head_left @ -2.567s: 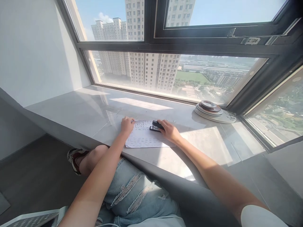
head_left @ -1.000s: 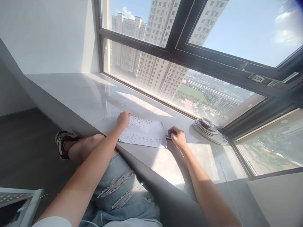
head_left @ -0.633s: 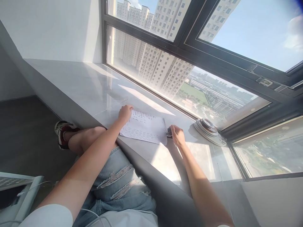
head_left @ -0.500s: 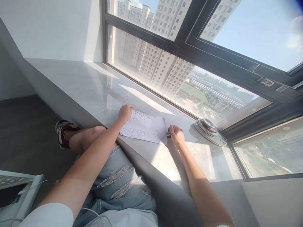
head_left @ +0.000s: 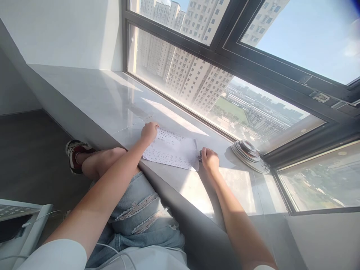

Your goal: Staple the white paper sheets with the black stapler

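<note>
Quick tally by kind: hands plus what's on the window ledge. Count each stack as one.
Hands: 2 (left hand, right hand)
Paper stack: 1
Black stapler: 1, mostly hidden by the right hand
Plate stack: 1
Total: 5; single sheets and plates can't be counted reliably.

Single head cam, facing forward and down over the lap (head_left: 149, 215), tilted; hands (head_left: 149, 131) mid-frame, fairly near; window (head_left: 213, 55) beyond, upper right.

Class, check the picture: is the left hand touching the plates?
No, the left hand is at a corner of the paper, apart from the plates.
</note>
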`<state>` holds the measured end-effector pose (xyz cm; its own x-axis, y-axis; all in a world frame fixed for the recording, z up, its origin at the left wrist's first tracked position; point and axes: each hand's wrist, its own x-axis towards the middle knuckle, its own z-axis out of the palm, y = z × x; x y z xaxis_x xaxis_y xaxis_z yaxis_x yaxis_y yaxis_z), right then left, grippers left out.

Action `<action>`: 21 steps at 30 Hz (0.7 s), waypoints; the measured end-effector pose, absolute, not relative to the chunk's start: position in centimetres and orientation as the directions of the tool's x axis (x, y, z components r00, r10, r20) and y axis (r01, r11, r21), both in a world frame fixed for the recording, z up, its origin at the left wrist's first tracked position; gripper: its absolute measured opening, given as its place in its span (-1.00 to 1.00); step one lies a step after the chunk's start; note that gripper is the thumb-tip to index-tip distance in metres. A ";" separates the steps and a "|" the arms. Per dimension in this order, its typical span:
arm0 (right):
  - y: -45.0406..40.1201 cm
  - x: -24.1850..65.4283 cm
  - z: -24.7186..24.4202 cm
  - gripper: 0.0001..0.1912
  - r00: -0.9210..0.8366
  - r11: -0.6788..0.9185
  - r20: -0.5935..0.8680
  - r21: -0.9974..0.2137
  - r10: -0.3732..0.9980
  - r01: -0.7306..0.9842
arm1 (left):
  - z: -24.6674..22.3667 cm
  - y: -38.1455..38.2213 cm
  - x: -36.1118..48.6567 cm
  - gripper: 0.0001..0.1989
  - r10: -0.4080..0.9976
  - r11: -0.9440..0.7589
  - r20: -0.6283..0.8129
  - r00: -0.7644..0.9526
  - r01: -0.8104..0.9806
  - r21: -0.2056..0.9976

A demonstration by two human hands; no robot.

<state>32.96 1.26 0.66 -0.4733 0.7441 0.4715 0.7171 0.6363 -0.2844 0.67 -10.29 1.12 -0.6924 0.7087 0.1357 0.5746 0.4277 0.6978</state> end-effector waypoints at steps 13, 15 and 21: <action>0.8 32.6 0.6 -0.56 -0.487 0.638 0.488 -0.207 0.724 0.742 | 1.5 -10.6 1.1 -0.65 0.720 0.418 0.113 -0.685 0.558 0.717; 0.9 32.6 0.4 -0.56 -0.490 0.641 0.492 -0.198 0.719 0.742 | 1.5 -10.5 1.0 -0.65 0.720 0.418 0.114 -0.684 0.559 0.716; 1.1 32.6 0.1 -0.55 -0.495 0.645 0.502 -0.181 0.710 0.742 | 1.4 -10.5 0.9 -0.66 0.717 0.429 0.116 -0.687 0.566 0.704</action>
<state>32.55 1.11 0.11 -0.4948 0.7097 0.5016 0.7424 0.6452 -0.1806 0.90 -10.46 1.37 -0.6872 0.7171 0.1162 0.5665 0.4288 0.7037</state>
